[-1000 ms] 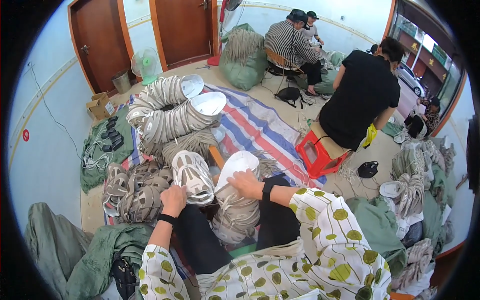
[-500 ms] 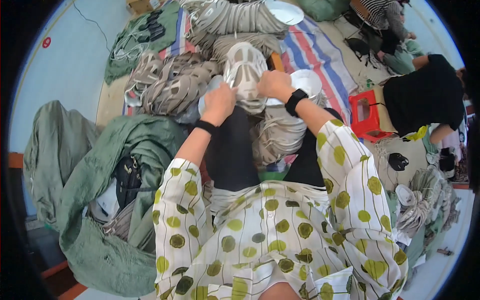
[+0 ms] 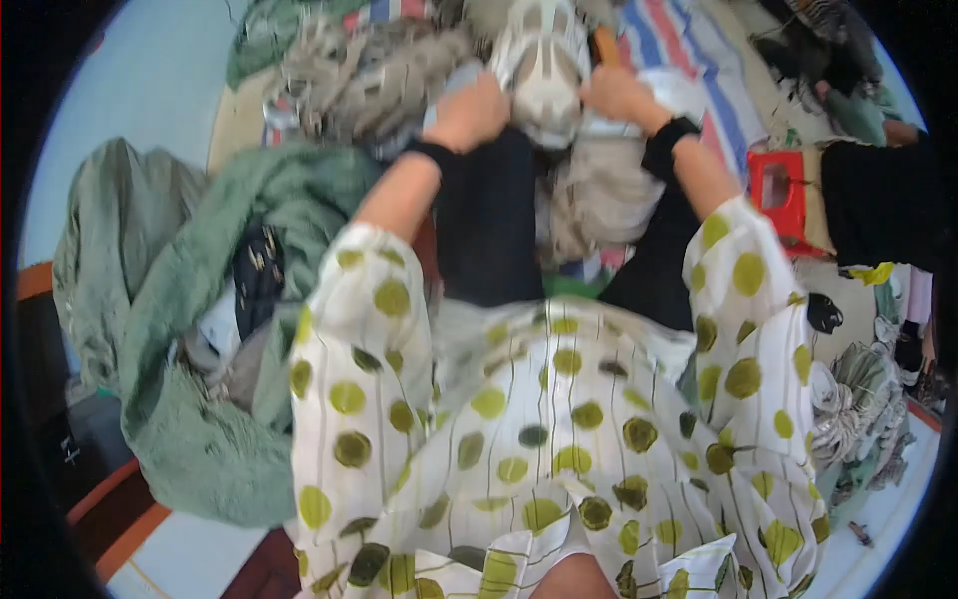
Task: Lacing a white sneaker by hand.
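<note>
A beige and white shoe upper (image 3: 547, 92) lies in front of me, toe end toward me, just beyond my knees. My left hand (image 3: 477, 110) is closed at its left edge. On the opposite edge my right hand (image 3: 619, 96) is closed too, with a black band on the wrist. The fingertips are blurred, so I cannot tell whether a lace or thread is also pinched in them. Below the upper, between my legs, sits a stack of similar beige uppers (image 3: 604, 190).
At the left is a heap of grey-brown uppers (image 3: 374, 75), with an opened green sack (image 3: 205, 449) nearer me. A red plastic stool (image 3: 778, 203) stands to the right beside another person in black (image 3: 878, 205). A striped sheet (image 3: 699, 60) covers the floor ahead.
The view has shifted, so most things sit higher in it. My hands have drawn somewhat farther apart, staying on either side of the shoe upper.
</note>
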The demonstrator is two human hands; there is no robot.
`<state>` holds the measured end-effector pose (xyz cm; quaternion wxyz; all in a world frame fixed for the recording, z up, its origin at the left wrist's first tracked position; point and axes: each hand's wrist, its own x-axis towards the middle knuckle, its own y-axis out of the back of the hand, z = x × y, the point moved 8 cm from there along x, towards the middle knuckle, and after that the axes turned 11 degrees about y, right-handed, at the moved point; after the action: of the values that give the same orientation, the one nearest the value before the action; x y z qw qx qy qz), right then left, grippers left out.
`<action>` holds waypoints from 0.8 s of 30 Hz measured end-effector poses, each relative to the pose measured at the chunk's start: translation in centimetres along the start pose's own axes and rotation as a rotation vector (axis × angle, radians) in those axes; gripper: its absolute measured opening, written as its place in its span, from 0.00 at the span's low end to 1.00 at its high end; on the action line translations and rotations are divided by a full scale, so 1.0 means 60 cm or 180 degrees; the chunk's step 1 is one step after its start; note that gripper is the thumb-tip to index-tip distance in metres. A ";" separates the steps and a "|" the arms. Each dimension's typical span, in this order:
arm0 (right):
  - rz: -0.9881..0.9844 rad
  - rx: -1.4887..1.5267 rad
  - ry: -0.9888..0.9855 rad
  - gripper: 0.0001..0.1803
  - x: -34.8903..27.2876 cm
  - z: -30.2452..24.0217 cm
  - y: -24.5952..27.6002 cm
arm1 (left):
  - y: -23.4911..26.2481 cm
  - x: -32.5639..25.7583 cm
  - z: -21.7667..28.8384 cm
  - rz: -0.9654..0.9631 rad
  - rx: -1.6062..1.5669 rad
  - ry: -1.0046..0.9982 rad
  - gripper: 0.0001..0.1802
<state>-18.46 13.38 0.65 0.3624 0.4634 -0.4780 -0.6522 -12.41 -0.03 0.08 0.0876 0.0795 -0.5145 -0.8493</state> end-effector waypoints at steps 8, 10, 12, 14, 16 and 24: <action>0.0661 -0.0306 -0.0190 0.12 -0.077 -0.059 0.061 | 0.097 -0.218 0.000 0.0320 -0.1091 -0.0613 0.12; 0.2085 0.1546 -0.0122 0.11 -0.128 -0.097 0.114 | 0.060 -0.294 -0.005 -0.0738 -0.1141 -0.0301 0.10; 0.1560 0.4004 0.0251 0.11 -0.124 -0.164 0.045 | 0.039 -0.348 -0.007 -0.1236 -0.1012 -0.0298 0.08; 0.0546 0.4405 0.0300 0.09 -0.147 -0.233 -0.006 | 0.034 -0.381 0.006 -0.1177 -0.0372 -0.0576 0.05; 0.0278 0.3953 0.0452 0.11 -0.171 -0.279 -0.035 | 0.022 -0.390 -0.007 -0.1353 -0.0556 -0.0292 0.05; 0.0814 0.3747 0.0404 0.11 -0.155 -0.333 0.012 | 0.005 -0.370 -0.051 -0.1599 -0.2136 0.0770 0.04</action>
<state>3.41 15.94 1.46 0.1485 0.5630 -0.7879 -0.2005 9.87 2.32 -0.08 -0.0412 0.2682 -0.1607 -0.9490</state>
